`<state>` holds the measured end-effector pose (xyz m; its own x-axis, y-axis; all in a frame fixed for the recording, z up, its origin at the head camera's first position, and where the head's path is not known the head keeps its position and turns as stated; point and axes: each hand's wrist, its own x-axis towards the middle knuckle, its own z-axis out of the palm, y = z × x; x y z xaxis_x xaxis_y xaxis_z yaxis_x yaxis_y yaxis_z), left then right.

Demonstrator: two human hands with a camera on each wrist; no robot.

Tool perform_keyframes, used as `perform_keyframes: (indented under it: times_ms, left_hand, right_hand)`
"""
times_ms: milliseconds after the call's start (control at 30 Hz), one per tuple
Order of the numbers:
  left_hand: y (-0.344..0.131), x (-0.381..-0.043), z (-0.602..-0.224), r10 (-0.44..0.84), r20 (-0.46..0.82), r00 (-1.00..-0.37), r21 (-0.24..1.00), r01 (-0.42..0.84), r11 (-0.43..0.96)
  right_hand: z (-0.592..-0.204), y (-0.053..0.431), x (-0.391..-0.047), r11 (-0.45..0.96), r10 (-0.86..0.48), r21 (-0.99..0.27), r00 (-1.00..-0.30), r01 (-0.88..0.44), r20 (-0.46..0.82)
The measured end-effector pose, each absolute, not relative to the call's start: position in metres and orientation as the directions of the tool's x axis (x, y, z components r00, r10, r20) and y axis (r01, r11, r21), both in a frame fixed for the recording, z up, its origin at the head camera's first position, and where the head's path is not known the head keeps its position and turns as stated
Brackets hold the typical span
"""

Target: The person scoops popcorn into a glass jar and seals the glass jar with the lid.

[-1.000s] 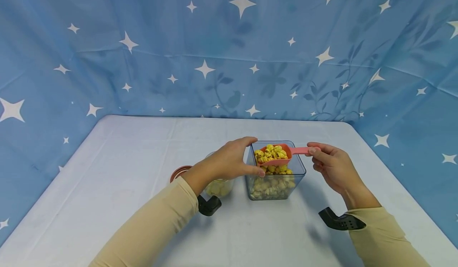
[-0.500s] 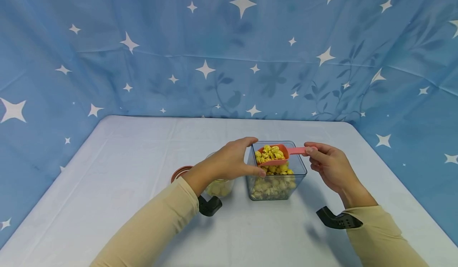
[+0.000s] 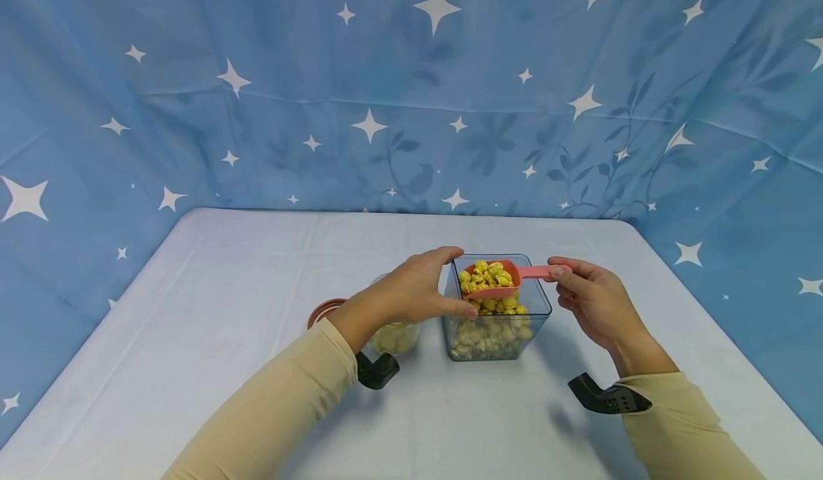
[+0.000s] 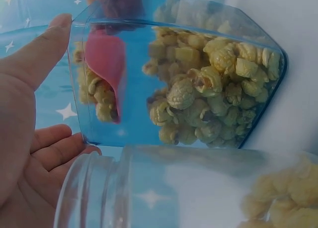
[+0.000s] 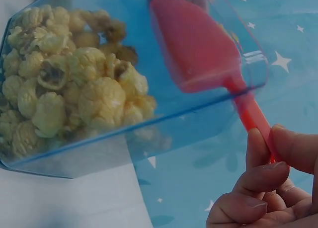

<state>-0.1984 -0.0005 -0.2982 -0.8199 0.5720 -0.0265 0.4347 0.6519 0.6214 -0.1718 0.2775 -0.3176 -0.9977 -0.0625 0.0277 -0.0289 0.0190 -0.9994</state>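
Blue starry cloth (image 3: 289,73) hangs past the far edge of the white-covered worktop (image 3: 206,301). Right of the worktop's middle, nearer its right edge than its left, stands a clear bluish tub (image 3: 501,315), well filled. The left hand (image 3: 414,287) has its fingers spread wide across the tub's left side, thumb and fingertips at two rim corners, seemingly steadying it. The right hand (image 3: 594,298) has its fingers closed in a pinch on a slim handle. Just beside the tub, toward the worktop's left edge, stands a clear jar (image 4: 203,183), uncapped. The handle belongs to a pink scoop (image 5: 198,49), its bowl within the tub's mouth. Farther left, partly hidden by the forearm, lies a reddish-brown ring (image 3: 313,316) — perhaps a lid. Smallest are the pieces of popcorn (image 3: 485,278), in scoop, tub and jar.

The scooping looks part-way along: one load is gathered but not tipped out, the jar holds some at its bottom with room above, and plenty remains in the tub — no brand, label or writing can be read anywhere.
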Motion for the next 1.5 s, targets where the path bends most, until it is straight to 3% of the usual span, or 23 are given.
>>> perform_keyframes:
  times_ms: [467, 967, 1200, 1500]
  left_hand:
    - [-0.025, -0.193, -0.304, 0.536, 0.056, -0.843, 0.654, 0.437, 0.618]
    - [-0.065, -0.185, -0.338, 0.42, 0.168, -0.892, 0.711, 0.405, 0.575]
    - [-0.064, -0.183, -0.352, 0.34, 0.203, -0.918, 0.782, 0.361, 0.508]
    - [-0.063, -0.181, -0.358, 0.294, 0.19, -0.937, 0.805, 0.32, 0.5]
  right_hand:
    - [-0.308, 0.278, -0.169, -0.117, -0.087, -0.986, -0.988, -0.119, 0.129]
    - [-0.289, 0.245, -0.17, -0.09, -0.159, -0.975, -0.964, -0.202, 0.214]
    - [-0.285, 0.228, -0.176, -0.027, -0.194, -0.977, -0.958, -0.21, 0.211]
    - [-0.282, 0.211, -0.179, 0.194, -0.178, -0.963, -0.972, -0.186, 0.152]
